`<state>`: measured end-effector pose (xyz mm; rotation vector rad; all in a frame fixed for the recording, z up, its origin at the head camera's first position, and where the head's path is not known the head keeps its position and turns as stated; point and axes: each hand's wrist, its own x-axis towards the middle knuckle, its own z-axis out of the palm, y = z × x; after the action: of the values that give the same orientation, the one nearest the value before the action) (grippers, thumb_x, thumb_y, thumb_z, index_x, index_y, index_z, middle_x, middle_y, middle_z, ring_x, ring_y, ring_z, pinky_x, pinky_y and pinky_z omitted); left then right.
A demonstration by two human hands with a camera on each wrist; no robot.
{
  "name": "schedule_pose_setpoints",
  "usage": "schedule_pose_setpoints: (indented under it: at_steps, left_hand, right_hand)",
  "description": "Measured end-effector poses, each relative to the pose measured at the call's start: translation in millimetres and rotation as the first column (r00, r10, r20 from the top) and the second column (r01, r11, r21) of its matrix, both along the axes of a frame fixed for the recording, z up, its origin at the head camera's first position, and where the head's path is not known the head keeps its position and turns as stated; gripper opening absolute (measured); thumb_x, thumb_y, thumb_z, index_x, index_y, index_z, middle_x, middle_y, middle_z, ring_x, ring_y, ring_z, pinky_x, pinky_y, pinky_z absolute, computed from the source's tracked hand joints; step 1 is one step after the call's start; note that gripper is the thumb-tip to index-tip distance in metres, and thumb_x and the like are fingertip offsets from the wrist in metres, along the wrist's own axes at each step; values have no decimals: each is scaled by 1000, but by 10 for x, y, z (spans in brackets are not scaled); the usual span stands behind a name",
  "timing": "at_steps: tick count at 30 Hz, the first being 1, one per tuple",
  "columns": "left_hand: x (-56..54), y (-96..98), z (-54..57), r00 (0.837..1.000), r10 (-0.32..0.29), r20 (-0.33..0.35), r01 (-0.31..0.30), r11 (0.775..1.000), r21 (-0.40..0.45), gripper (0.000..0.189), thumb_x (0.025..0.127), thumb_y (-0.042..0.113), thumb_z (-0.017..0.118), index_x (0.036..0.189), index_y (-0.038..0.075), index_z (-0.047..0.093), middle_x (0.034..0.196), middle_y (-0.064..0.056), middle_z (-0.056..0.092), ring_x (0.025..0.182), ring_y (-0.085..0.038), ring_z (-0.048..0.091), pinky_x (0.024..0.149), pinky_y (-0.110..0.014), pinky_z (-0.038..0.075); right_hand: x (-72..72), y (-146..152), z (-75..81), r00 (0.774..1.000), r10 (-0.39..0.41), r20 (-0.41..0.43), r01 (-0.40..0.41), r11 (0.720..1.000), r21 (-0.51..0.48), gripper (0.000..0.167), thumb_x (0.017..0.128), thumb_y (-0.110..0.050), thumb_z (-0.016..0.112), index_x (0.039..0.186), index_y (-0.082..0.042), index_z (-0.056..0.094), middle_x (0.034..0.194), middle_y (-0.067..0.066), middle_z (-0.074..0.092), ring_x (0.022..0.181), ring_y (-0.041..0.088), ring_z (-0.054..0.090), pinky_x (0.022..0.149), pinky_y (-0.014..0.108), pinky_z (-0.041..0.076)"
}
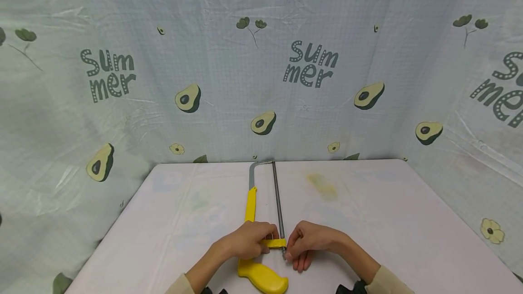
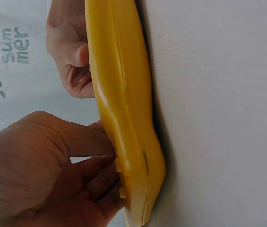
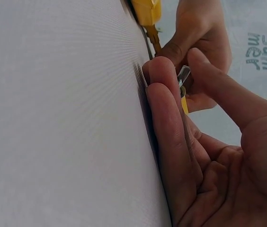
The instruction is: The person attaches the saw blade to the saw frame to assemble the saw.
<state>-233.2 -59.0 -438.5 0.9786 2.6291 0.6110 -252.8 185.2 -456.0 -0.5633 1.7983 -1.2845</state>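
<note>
A hacksaw with a yellow handle (image 1: 265, 278) lies on the table, its grey frame end and blade (image 1: 278, 198) pointing away from me. My left hand (image 1: 251, 239) reaches over the yellow frame and grips the short yellow crossbar (image 1: 275, 243) at the blade's near end. Beside it, my right hand (image 1: 312, 239) pinches the small metal wing nut (image 3: 184, 74) that sticks out below the crossbar; thumb and fingertips partly cover it. In the left wrist view the yellow handle (image 2: 124, 94) fills the middle, in front of the fingers of both hands.
The saw lies on a pale table (image 1: 380, 221) with a faint yellowish stain (image 1: 323, 186) to the right of the blade. Behind and at both sides hangs a sheet (image 1: 229, 67) printed with avocados and lettering.
</note>
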Motion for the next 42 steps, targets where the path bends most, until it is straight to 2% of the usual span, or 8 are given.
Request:
schedule_pose_setpoints:
  at_steps: [5,15,42]
  left_hand:
    - [3,0,1,1000,4,6,-4,1000,0,23,93,11,74,110,23,65,99,13,64,86,-2,53,87,-24,51]
    - [4,-2,8,1000,9,21,-9,1000,8,23,93,11,74,111,23,65,99,13,65,86,-3,54,87,-24,52]
    - [-14,-20,4,1000,4,20,-4,1000,1,23,93,11,74,111,23,65,99,13,64,86,-3,53,86,-24,51]
  right_hand:
    - [4,-9,12,1000,2,-12,-2,1000,6,31,97,-30,72,96,1,77,69,1,74,56,7,70,53,21,56]
    - [14,-32,19,999,-20,-30,20,999,25,32,95,-32,74,92,0,78,67,1,74,53,7,69,51,21,54]
    - [2,-32,29,1000,-3,3,3,1000,12,28,95,-26,73,95,2,77,69,1,74,56,7,70,53,20,55]
